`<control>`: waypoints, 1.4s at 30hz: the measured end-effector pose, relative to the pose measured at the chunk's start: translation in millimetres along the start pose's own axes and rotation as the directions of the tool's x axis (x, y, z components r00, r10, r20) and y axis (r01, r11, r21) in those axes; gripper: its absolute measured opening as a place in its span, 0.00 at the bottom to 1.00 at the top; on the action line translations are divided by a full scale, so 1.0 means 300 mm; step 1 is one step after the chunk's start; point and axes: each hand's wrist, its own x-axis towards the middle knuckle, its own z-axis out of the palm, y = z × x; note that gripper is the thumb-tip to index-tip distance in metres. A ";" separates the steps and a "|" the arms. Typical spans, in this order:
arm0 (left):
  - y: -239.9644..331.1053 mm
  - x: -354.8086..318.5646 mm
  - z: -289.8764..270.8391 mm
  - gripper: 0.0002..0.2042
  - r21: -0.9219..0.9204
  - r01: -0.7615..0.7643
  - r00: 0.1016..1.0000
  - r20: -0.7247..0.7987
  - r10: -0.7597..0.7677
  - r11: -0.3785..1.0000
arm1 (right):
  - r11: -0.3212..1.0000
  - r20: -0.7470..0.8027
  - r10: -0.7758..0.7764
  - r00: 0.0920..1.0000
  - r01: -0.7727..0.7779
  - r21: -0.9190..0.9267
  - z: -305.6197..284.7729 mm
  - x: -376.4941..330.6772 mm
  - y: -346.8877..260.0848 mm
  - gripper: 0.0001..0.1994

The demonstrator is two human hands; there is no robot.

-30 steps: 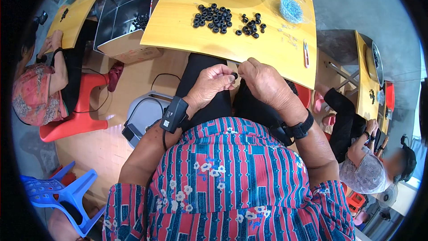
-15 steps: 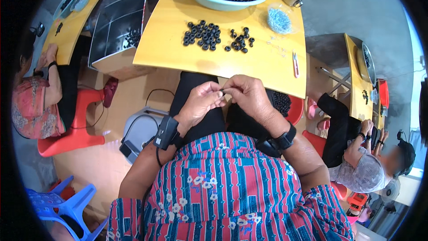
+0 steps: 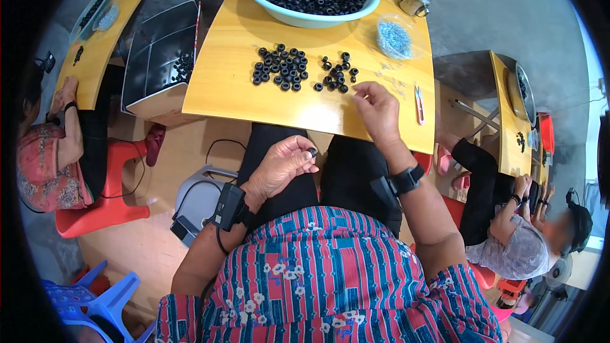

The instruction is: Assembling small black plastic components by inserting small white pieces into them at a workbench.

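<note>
Open box point(image 3: 159, 51): left of the yellow table point(image 3: 222, 105), dark inside, small black pieces lying toward its right side.
Left hand point(image 3: 274, 168): above the lap point(image 3: 352, 171), short of the table edge; thumb and forefinger pinched on a black bead point(image 3: 312, 152), the other fingers curled.
Larger group point(image 3: 279, 68): black beads on the table, close together, many with their holes facing up.
Pinched bead: at the left fingertips, over the lap; squat and rounded, about as wide as long; which way its hole points cannot be told.
Basin point(image 3: 311, 20): pale blue-green, at the table's far side, heaped with black beads.
Smaller group point(image 3: 335, 77): more black beads, a little apart from the larger group.
Right hand point(image 3: 378, 111): apart from the left, over the table's near part, just beside the smaller group; fingers bent, thumb and forefinger tips close; whether anything is between them cannot be told.
Clear tub point(image 3: 394, 39): holds small blue pieces.
Snips point(image 3: 419, 107): flat on the table, long axis running near to far, red end toward the person.
</note>
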 end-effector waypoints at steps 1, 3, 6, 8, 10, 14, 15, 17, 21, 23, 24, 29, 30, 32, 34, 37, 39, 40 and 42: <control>0.003 0.002 0.002 0.05 0.005 0.002 1.000 0.013 -0.002 1.000 | 0.995 -0.059 -0.024 0.998 0.018 -0.096 -0.005 0.029 0.007 0.04; 0.004 0.000 0.007 0.05 0.009 0.003 1.000 0.022 -0.004 1.000 | 0.981 -0.112 -0.052 0.992 0.030 -0.190 -0.003 0.072 0.018 0.06; -0.001 -0.010 0.017 0.05 -0.003 0.034 0.999 0.002 -0.034 0.999 | 0.943 -0.129 -0.095 0.987 0.048 -0.330 0.005 0.100 0.016 0.08; -0.003 -0.016 0.019 0.06 0.023 0.050 0.999 -0.021 -0.049 0.999 | 0.920 -0.121 -0.002 0.993 -0.045 -0.388 0.020 0.107 -0.002 0.09; -0.004 -0.019 0.018 0.06 0.018 0.048 0.999 -0.021 -0.047 0.999 | 0.908 -0.131 -0.009 0.991 -0.047 -0.417 0.029 0.101 -0.008 0.09; -0.004 -0.016 0.024 0.05 -0.019 0.035 0.999 0.019 -0.035 0.999 | 0.907 -0.157 -0.037 0.987 -0.033 -0.419 0.027 0.084 0.024 0.08; -0.004 -0.015 0.017 0.05 -0.023 0.035 0.999 0.013 -0.035 0.999 | 0.908 -0.150 -0.035 0.988 -0.032 -0.418 0.022 0.072 0.009 0.08; -0.007 -0.019 0.003 0.06 0.006 0.002 0.999 0.037 -0.002 1.000 | 0.971 -0.038 -0.071 0.997 0.060 -0.232 0.003 0.034 -0.040 0.10; -0.002 -0.012 -0.004 0.08 0.078 -0.002 1.000 -0.004 0.003 0.997 | 0.860 0.156 0.243 0.957 -0.287 0.422 -0.057 -0.041 -0.106 0.10; -0.002 -0.009 -0.006 0.08 0.035 -0.012 1.000 0.014 0.011 0.999 | 0.840 0.229 0.259 0.938 -0.336 0.427 -0.080 -0.092 -0.166 0.09; -0.004 -0.008 -0.003 0.08 0.053 -0.014 1.000 0.013 0.013 0.998 | 0.804 0.281 0.286 0.916 -0.389 0.449 -0.081 -0.115 -0.170 0.08; -0.010 -0.024 0.004 0.08 0.115 -0.039 0.999 -0.018 0.041 0.993 | 0.664 0.447 0.315 0.837 -0.531 0.526 -0.038 -0.223 -0.202 0.08; -0.009 -0.028 0.007 0.08 0.116 -0.040 0.999 -0.019 0.042 0.992 | 0.647 0.460 0.333 0.823 -0.554 0.523 -0.021 -0.236 -0.201 0.07; -0.007 -0.033 0.013 0.08 0.130 -0.054 0.997 -0.051 0.061 0.990 | 0.609 0.479 0.347 0.806 -0.582 0.539 0.007 -0.253 -0.205 0.06; -0.016 -0.035 0.004 0.07 0.122 -0.060 0.997 -0.049 0.066 0.991 | 0.536 0.504 0.360 0.785 -0.616 0.577 0.026 -0.267 -0.199 0.05; -0.014 -0.033 -0.005 0.07 0.113 -0.067 0.997 -0.031 0.071 0.991 | 0.472 0.513 0.377 0.771 -0.636 0.610 0.038 -0.272 -0.184 0.05; -0.010 -0.032 -0.004 0.07 0.112 -0.070 0.997 -0.016 0.073 0.991 | 0.449 0.522 0.362 0.772 -0.635 0.628 0.041 -0.271 -0.169 0.05; -0.008 -0.031 -0.002 0.07 0.132 -0.071 0.997 -0.014 0.073 0.989 | 0.424 0.529 0.350 0.774 -0.634 0.647 0.041 -0.270 -0.165 0.05; -0.005 -0.029 -0.001 0.07 0.150 -0.072 0.997 -0.011 0.074 0.986 | 0.413 0.534 0.356 0.767 -0.641 0.646 0.042 -0.267 -0.169 0.05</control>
